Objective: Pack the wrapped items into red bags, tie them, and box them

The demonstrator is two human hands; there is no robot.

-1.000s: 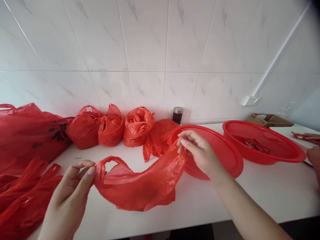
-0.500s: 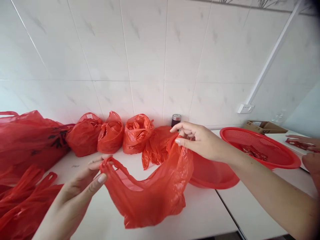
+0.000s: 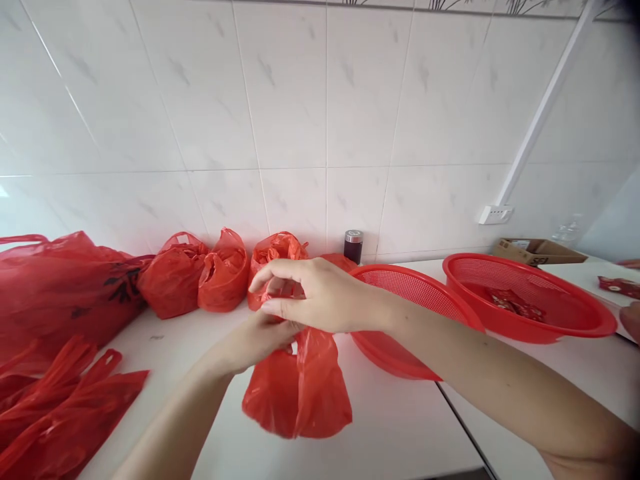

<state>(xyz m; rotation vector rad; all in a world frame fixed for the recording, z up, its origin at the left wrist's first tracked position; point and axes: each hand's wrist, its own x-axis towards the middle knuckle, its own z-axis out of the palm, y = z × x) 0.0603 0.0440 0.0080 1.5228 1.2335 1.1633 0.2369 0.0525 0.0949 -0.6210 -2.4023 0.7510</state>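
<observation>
A thin red plastic bag (image 3: 320, 393) hangs over the white table, its top gathered between my two hands. My left hand (image 3: 255, 340) is closed on the upper part of the bag, with its fingertips partly hidden. Just above and overlapping it, my right hand (image 3: 310, 293) pinches the bag's top near the handles. The lower part of the bag droops loose and looks flat. Behind my right forearm is a red mesh basket (image 3: 390, 360), its inside partly covered by the arm.
Along the tiled wall stand several filled red bags (image 3: 173, 277) and a dark bottle (image 3: 353, 247). A large red bag (image 3: 65, 287) and loose red bags (image 3: 75, 420) lie left. To the right are another basket (image 3: 580, 330) with red packets, a cardboard box (image 3: 535, 252) and a person's hand (image 3: 631, 320).
My hands were apart with the bag stretched between them. Now they have come together, the left moving right and the right moving left, and the bag hangs folded below.
</observation>
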